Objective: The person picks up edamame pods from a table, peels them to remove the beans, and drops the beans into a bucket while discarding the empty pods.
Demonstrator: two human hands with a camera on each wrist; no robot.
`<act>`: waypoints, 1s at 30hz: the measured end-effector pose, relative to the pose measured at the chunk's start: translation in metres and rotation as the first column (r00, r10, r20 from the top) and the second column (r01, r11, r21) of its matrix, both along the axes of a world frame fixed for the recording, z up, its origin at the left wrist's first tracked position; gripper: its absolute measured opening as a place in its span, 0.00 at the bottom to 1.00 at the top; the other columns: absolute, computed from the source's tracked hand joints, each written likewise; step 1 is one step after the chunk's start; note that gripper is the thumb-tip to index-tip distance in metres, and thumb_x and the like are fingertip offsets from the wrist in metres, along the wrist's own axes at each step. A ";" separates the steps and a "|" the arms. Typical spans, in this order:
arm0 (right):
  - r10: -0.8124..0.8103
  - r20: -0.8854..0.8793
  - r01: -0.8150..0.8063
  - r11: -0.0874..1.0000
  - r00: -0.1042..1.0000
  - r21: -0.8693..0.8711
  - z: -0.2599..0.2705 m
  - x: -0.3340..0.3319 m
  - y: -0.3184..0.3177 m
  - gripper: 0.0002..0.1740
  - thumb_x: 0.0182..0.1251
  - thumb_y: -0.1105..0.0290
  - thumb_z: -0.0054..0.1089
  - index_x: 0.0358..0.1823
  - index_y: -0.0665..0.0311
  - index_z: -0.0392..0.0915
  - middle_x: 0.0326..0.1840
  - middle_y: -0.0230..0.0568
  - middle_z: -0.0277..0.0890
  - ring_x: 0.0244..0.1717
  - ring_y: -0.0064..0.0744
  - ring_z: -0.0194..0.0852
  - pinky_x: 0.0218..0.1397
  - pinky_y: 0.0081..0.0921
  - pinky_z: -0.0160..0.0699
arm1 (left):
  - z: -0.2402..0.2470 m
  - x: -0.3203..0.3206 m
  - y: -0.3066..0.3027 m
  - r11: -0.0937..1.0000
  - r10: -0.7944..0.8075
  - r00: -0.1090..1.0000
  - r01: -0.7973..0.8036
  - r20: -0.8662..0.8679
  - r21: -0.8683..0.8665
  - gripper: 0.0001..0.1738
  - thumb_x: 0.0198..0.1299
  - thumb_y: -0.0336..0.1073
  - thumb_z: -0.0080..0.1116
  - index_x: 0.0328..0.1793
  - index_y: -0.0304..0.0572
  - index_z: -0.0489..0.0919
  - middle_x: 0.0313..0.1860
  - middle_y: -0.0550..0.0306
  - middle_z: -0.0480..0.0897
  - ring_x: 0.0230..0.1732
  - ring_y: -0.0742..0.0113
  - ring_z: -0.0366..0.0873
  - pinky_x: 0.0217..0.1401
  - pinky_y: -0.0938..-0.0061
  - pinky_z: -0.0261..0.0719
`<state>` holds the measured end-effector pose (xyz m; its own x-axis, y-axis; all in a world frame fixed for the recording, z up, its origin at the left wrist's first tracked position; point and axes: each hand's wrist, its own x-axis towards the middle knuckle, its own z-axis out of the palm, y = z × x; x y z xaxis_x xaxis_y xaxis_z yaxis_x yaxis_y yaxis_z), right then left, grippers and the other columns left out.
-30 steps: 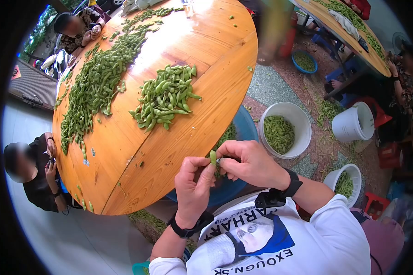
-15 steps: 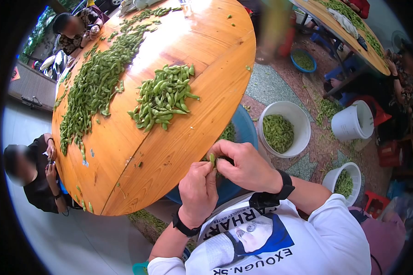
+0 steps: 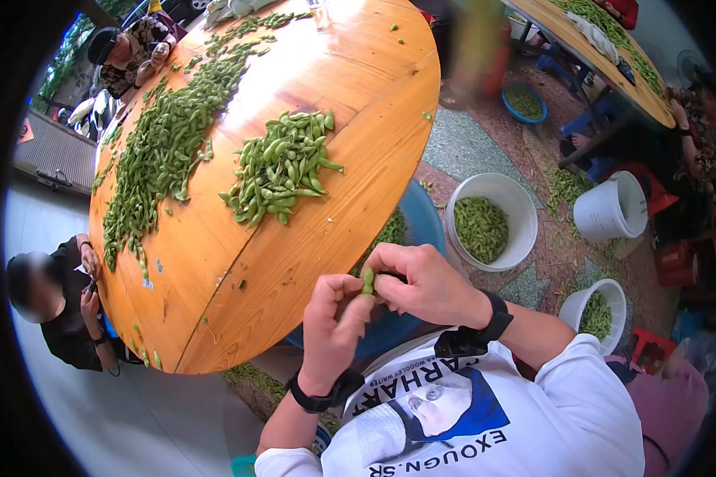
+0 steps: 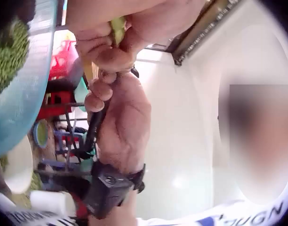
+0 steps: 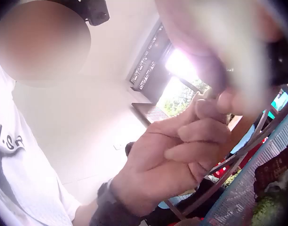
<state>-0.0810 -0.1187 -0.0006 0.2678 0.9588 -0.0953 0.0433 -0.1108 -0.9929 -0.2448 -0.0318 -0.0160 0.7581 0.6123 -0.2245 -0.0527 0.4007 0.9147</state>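
1. Fingers [image 3: 336, 284] of the left hand [image 3: 330, 319] pinch a green soybean pod [image 3: 368, 281] between thumb and forefinger, just below the centre of the head view.
2. From the right, the right hand [image 3: 431, 285] grips the same pod with curled thumb and forefinger; exactly where its tips meet the pod is hidden.
3. In the left wrist view, only a short green piece of the pod shows at the top, between fingers. In the right wrist view, the near hand blurs across the upper right and the pod is hard to make out.
4. Beneath the hands, a blue basin [image 3: 429, 216] is partly covered by them and by the wooden table [image 3: 378, 103].
5. On that tabletop, a small pod heap [image 3: 280, 168] lies above centre, a longer pod spread [image 3: 167, 147] to its left.
6. Right of the hands stands a white bucket [image 3: 527, 226] with green contents.
7. At upper right, a second table [image 3: 593, 60] is cut off by the frame.
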 end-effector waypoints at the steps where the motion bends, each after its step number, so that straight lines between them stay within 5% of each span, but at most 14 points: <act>1: 0.002 -0.030 -0.003 1.000 1.000 -0.018 0.000 0.001 -0.001 0.08 0.63 0.75 0.52 0.40 0.72 0.76 0.26 0.47 0.79 0.24 0.34 0.80 0.30 0.30 0.77 | 0.001 0.002 -0.001 0.859 0.029 0.996 0.016 -0.081 0.512 0.06 0.65 0.23 0.60 0.45 0.33 0.75 0.33 0.50 0.80 0.27 0.67 0.77 0.27 0.77 0.73; 2: 0.004 -0.060 -0.007 0.999 0.998 -0.036 0.000 0.000 -0.002 0.08 0.63 0.75 0.52 0.40 0.72 0.76 0.25 0.45 0.79 0.24 0.29 0.79 0.30 0.28 0.76 | 0.001 0.003 -0.002 0.476 0.097 0.986 0.075 -0.137 0.876 0.08 0.62 0.21 0.63 0.45 0.33 0.75 0.33 0.49 0.80 0.29 0.62 0.79 0.28 0.74 0.76; 3: 0.005 -0.061 -0.007 0.999 0.998 -0.037 -0.001 0.000 -0.002 0.08 0.63 0.75 0.52 0.40 0.72 0.76 0.25 0.45 0.79 0.24 0.29 0.79 0.30 0.28 0.76 | 0.001 0.004 -0.002 0.476 0.097 0.986 0.075 -0.138 0.876 0.08 0.62 0.21 0.63 0.45 0.33 0.75 0.33 0.49 0.80 0.29 0.62 0.79 0.28 0.74 0.76; 5: -0.006 -0.065 0.003 0.999 0.998 -0.042 -0.004 0.000 -0.003 0.08 0.63 0.75 0.52 0.39 0.72 0.77 0.25 0.44 0.79 0.23 0.27 0.78 0.29 0.26 0.76 | -0.002 0.008 0.001 0.272 0.141 0.989 -0.007 -0.032 0.962 0.12 0.56 0.20 0.66 0.45 0.32 0.77 0.33 0.48 0.79 0.30 0.54 0.79 0.32 0.68 0.78; 9: -0.022 -0.050 0.021 0.999 0.998 -0.036 -0.009 0.000 -0.005 0.08 0.63 0.75 0.52 0.39 0.72 0.77 0.24 0.43 0.78 0.23 0.27 0.78 0.29 0.27 0.76 | -0.004 0.010 -0.002 0.240 0.173 0.984 0.004 -0.047 0.971 0.11 0.58 0.20 0.65 0.46 0.33 0.77 0.34 0.49 0.79 0.29 0.53 0.78 0.32 0.66 0.78; 12: -0.015 -0.037 0.013 0.999 0.999 -0.051 -0.011 0.002 -0.007 0.07 0.64 0.75 0.53 0.38 0.72 0.77 0.23 0.40 0.78 0.23 0.24 0.77 0.28 0.26 0.76 | -0.005 0.009 -0.001 0.266 0.147 0.984 0.056 -0.098 0.962 0.09 0.61 0.22 0.63 0.47 0.33 0.78 0.35 0.48 0.79 0.34 0.53 0.79 0.33 0.67 0.77; 15: 0.017 -0.156 -0.031 0.995 0.988 -0.090 -0.014 0.004 -0.010 0.07 0.66 0.74 0.53 0.39 0.70 0.77 0.24 0.35 0.79 0.23 0.19 0.76 0.28 0.21 0.76 | -0.007 0.005 -0.003 0.420 0.101 0.985 0.086 -0.140 0.904 0.05 0.67 0.26 0.59 0.47 0.33 0.77 0.32 0.52 0.78 0.28 0.62 0.77 0.27 0.73 0.73; 17: 0.063 -0.317 -0.103 0.988 0.946 -0.112 -0.019 0.007 -0.013 0.07 0.69 0.73 0.52 0.40 0.68 0.77 0.26 0.31 0.79 0.24 0.15 0.75 0.28 0.17 0.76 | -0.008 0.000 -0.007 0.915 0.009 0.976 0.080 -0.219 0.395 0.06 0.73 0.30 0.54 0.47 0.34 0.77 0.30 0.58 0.77 0.22 0.74 0.72 0.22 0.82 0.66; 18: 0.063 -0.318 -0.104 0.988 0.946 -0.113 -0.022 0.008 -0.014 0.07 0.69 0.73 0.52 0.40 0.68 0.77 0.26 0.31 0.79 0.24 0.15 0.75 0.28 0.17 0.76 | -0.005 -0.001 -0.006 0.916 0.009 0.976 0.080 -0.219 0.394 0.06 0.73 0.30 0.54 0.47 0.34 0.77 0.30 0.58 0.77 0.22 0.74 0.72 0.22 0.82 0.66; 20: 0.152 -0.478 -0.220 0.972 0.865 -0.088 -0.027 0.012 -0.014 0.06 0.70 0.73 0.52 0.41 0.67 0.77 0.28 0.30 0.79 0.24 0.15 0.75 0.28 0.16 0.77 | 0.003 -0.004 0.001 0.995 -0.095 0.984 0.089 -0.153 -0.041 0.09 0.75 0.32 0.52 0.48 0.32 0.77 0.28 0.64 0.77 0.23 0.82 0.71 0.23 0.85 0.66; 23: 0.187 -0.585 -0.273 0.960 0.789 -0.062 -0.027 0.015 -0.013 0.06 0.70 0.73 0.52 0.41 0.67 0.77 0.27 0.30 0.78 0.24 0.16 0.76 0.27 0.16 0.77 | 0.007 -0.006 0.004 0.978 -0.120 0.980 0.090 -0.157 -0.187 0.10 0.76 0.34 0.50 0.49 0.33 0.78 0.29 0.63 0.78 0.23 0.81 0.71 0.21 0.86 0.67; 30: 0.241 -0.455 -0.319 0.942 0.857 -0.101 -0.025 0.016 -0.008 0.07 0.68 0.71 0.54 0.40 0.66 0.78 0.26 0.30 0.78 0.24 0.16 0.76 0.29 0.16 0.77 | 0.016 -0.013 0.008 0.975 -0.222 0.941 0.219 -0.254 -0.038 0.09 0.74 0.32 0.51 0.51 0.32 0.77 0.30 0.63 0.78 0.24 0.81 0.71 0.24 0.87 0.68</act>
<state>-0.0655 -0.1271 -0.0256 -0.1146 0.9461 -0.3030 -0.3291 -0.3239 -0.8870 -0.2574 -0.0238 0.0004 0.7904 0.4335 -0.4329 0.2726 0.3839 0.8822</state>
